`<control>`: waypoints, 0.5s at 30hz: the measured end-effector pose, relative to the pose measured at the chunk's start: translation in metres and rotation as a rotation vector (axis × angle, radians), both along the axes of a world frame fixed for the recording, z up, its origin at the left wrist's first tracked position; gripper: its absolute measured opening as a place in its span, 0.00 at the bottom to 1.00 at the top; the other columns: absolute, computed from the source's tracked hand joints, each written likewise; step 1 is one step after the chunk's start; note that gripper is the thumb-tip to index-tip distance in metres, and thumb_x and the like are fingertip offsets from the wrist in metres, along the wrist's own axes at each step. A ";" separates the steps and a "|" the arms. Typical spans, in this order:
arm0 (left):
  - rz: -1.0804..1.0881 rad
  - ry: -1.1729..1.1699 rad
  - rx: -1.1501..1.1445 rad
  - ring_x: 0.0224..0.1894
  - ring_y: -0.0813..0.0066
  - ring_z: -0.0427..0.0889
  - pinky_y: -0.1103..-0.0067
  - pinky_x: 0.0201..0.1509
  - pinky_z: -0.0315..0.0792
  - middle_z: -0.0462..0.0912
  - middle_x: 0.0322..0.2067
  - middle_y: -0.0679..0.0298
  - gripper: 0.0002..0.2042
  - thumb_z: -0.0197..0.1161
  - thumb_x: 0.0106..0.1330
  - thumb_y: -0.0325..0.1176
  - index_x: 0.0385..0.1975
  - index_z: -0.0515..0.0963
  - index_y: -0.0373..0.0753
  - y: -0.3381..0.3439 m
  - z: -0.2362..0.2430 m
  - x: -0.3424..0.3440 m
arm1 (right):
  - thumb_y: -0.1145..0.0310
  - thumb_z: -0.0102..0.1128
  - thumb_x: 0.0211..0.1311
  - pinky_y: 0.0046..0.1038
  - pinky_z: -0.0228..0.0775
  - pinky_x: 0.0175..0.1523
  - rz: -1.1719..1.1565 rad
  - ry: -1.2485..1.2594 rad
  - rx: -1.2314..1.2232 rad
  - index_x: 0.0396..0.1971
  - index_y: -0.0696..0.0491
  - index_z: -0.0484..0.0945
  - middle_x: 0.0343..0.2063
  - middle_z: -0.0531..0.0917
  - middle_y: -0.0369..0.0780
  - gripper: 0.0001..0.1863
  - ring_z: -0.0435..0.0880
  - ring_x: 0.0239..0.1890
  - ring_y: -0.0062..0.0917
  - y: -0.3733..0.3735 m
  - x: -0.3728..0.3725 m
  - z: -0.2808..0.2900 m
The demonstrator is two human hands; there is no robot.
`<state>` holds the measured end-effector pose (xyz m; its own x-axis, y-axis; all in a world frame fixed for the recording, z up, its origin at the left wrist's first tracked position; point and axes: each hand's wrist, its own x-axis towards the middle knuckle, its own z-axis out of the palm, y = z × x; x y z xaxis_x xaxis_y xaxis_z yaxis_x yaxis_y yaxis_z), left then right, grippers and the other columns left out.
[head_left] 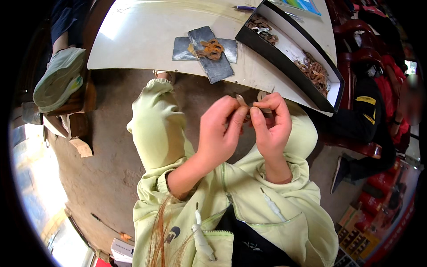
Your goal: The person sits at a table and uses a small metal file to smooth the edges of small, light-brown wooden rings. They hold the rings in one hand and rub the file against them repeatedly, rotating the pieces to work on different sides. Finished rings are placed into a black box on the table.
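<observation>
Thumb against forefinger on left hand [222,127] and right hand [271,127] alike — pinching a small piece [241,101] between them, mostly hidden, too small to identify, just off the near edge of the white table [133,49]. On the tabletop, two dark slabs [218,71] crossed one over the other, with rusty loops [212,49] heaped on top. To the right, an open black box [284,62], white inside — brown pieces [313,71] clumped toward either end. Near its far end, a pen [244,7].

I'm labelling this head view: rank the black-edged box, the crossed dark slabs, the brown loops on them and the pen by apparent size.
1. Black-edged box
2. Crossed dark slabs
3. Brown loops
4. Pen
</observation>
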<state>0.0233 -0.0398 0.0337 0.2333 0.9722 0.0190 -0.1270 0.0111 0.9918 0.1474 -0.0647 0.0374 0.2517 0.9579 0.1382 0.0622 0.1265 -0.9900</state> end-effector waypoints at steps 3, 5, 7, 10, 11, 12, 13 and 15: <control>0.008 0.008 0.008 0.17 0.79 0.71 0.82 0.19 0.65 0.69 0.21 0.62 0.04 0.55 0.64 0.22 0.27 0.71 0.30 0.000 0.001 0.002 | 0.80 0.57 0.57 0.16 0.61 0.39 0.017 -0.011 0.007 0.32 0.59 0.71 0.31 0.69 0.35 0.05 0.68 0.33 0.15 0.000 0.003 -0.002; 0.061 -0.035 -0.050 0.17 0.78 0.71 0.82 0.19 0.65 0.69 0.21 0.62 0.04 0.55 0.64 0.22 0.28 0.71 0.30 0.000 -0.002 0.000 | 0.80 0.56 0.57 0.16 0.62 0.39 0.025 -0.008 0.001 0.32 0.59 0.71 0.31 0.69 0.36 0.04 0.68 0.33 0.15 0.000 0.002 -0.002; 0.027 -0.022 -0.023 0.17 0.77 0.71 0.82 0.19 0.64 0.69 0.21 0.61 0.04 0.55 0.64 0.22 0.27 0.71 0.30 -0.002 -0.003 0.002 | 0.80 0.56 0.57 0.16 0.62 0.39 0.021 -0.001 -0.008 0.32 0.59 0.71 0.31 0.69 0.36 0.04 0.68 0.33 0.15 0.000 0.002 -0.001; -0.019 0.040 0.012 0.17 0.77 0.71 0.82 0.19 0.64 0.69 0.21 0.61 0.04 0.55 0.64 0.22 0.27 0.71 0.30 -0.002 0.000 0.003 | 0.81 0.56 0.57 0.17 0.62 0.39 0.026 0.013 0.002 0.32 0.59 0.71 0.31 0.69 0.36 0.04 0.68 0.33 0.15 0.001 0.004 -0.001; 0.018 0.009 -0.001 0.17 0.78 0.71 0.82 0.19 0.64 0.69 0.21 0.62 0.04 0.55 0.64 0.22 0.27 0.71 0.30 -0.002 -0.005 0.004 | 0.81 0.56 0.57 0.17 0.62 0.39 0.032 0.034 -0.013 0.32 0.59 0.71 0.31 0.69 0.36 0.04 0.68 0.33 0.15 0.001 0.005 -0.002; 0.038 -0.022 -0.029 0.17 0.79 0.71 0.82 0.19 0.63 0.69 0.20 0.63 0.04 0.55 0.64 0.22 0.27 0.72 0.30 -0.001 -0.004 0.004 | 0.81 0.55 0.57 0.16 0.62 0.39 0.038 0.054 -0.028 0.31 0.59 0.70 0.30 0.69 0.36 0.04 0.68 0.33 0.15 0.001 0.005 -0.003; 0.056 -0.050 -0.055 0.16 0.80 0.71 0.83 0.18 0.63 0.69 0.20 0.63 0.04 0.55 0.64 0.22 0.27 0.72 0.31 0.000 -0.002 0.003 | 0.81 0.55 0.57 0.16 0.62 0.39 0.043 0.078 -0.040 0.31 0.59 0.70 0.30 0.69 0.36 0.04 0.68 0.33 0.15 0.002 0.004 -0.003; 0.020 -0.017 -0.033 0.16 0.81 0.70 0.83 0.18 0.62 0.70 0.21 0.64 0.04 0.54 0.64 0.21 0.27 0.72 0.31 -0.001 -0.002 0.004 | 0.81 0.55 0.57 0.16 0.62 0.39 0.032 0.070 -0.031 0.31 0.59 0.70 0.30 0.69 0.35 0.04 0.68 0.33 0.15 0.001 0.004 -0.002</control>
